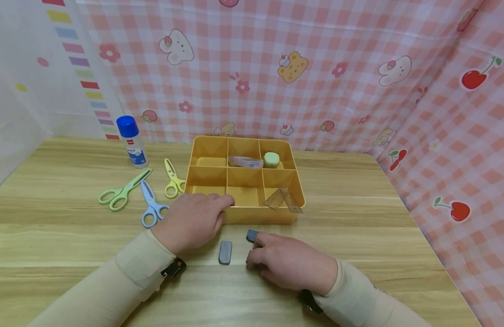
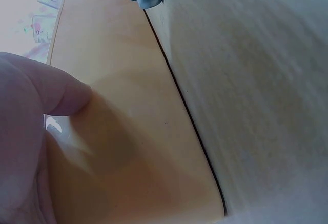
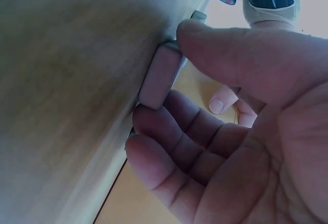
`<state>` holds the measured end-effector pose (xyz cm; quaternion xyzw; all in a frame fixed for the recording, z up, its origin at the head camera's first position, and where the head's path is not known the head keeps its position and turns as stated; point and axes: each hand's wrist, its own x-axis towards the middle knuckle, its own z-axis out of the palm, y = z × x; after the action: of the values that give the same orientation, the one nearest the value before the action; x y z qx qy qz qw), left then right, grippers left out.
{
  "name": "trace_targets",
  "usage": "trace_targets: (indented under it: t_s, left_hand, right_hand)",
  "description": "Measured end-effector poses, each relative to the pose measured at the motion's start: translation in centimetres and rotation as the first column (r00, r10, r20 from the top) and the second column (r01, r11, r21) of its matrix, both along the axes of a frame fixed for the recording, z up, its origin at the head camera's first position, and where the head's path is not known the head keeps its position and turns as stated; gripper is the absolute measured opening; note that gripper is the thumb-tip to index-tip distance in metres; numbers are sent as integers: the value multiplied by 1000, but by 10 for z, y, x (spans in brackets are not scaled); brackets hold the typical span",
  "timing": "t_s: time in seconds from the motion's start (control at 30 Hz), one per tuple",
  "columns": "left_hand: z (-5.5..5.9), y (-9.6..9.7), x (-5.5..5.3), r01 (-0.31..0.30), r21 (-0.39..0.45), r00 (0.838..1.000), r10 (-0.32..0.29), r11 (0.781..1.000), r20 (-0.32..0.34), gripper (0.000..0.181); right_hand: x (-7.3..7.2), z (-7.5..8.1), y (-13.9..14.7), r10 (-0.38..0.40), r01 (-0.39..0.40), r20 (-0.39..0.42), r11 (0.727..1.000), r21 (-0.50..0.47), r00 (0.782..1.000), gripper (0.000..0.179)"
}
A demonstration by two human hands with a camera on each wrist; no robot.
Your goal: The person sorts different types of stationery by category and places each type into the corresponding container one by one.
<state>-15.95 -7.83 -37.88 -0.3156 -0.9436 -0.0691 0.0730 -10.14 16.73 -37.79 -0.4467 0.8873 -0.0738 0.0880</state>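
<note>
Pinching, it appears, one blue-grey, round-edged block [image 3: 160, 78] between thumb and curled fingertips: the right hand [image 1: 294, 263]. A shallow hold would be letting the block slip. One flat grey oblong block [image 1: 225, 252] is lying loose on the wood-grain table [image 1: 378, 190], between the hands. The left hand [image 1: 190, 222] is gripping the front wall of one orange-yellow plastic box [image 1: 260, 215], six compartments; heavy pressure there would be tipping it. One angled clear plastic piece [image 1: 291, 200] is jutting over the front-right rim; a passing right hand would be dislodging it. Blue scissors [image 1: 152, 206], nearest the left hand and easily nudged, are lying before green scissors [image 1: 133, 182] and yellow scissors [image 1: 173, 177]. Back row is holding one translucent lilac item [image 1: 247, 162], middle, unidentified; one pale green rounded item [image 1: 271, 160], right. One blue-capped clear bottle [image 1: 132, 141] is standing left. Pink-and-white checked cloth [image 1: 337, 36] is hanging beyond.
</note>
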Motion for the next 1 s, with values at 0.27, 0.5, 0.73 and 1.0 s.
trace_targets:
  t_s: [0.27,0.5,0.73,1.0]
  left_hand:
    - [0,0,-1,0,-10,1000,0,1000,15,9]
    - [0,0,-2,-3,-19,999,3,1000,40,9]
    - [0,0,-2,-4,-22,999,5,1000,45,10]
    - [0,0,-2,-3,-20,999,3,1000,42,8]
  right_hand:
    - [0,0,-1,-15,15,3,1000,20,1000,14]
    - [-1,0,-1,-29,29,14,999,27,999,11]
    - [0,0,0,-28,28,-9,1000,4,1000,10]
    - [2,-2,0,-43,43,-8,999,-24,999,5]
